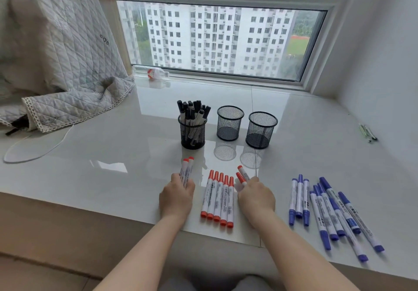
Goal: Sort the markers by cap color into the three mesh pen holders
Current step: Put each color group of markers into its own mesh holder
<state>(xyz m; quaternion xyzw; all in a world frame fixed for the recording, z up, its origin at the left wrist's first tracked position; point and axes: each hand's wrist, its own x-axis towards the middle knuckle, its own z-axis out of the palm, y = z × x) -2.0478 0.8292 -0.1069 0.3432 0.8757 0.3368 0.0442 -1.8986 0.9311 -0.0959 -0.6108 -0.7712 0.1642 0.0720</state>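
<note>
We held two red markers (pixel 186 171) in our left hand (pixel 177 197), two more red ones (pixel 242 176) in our right hand (pixel 256 197); loosely bunched, one risked slipping short of the empty holder (pixel 230 123).

Three holders (pixel 229 123) abreast behind marker rows (pixel 217 198); leftmost seemingly full.

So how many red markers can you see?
9: two in the left hand, five in a row on the sill, two in the right hand. More may be hidden.
</note>
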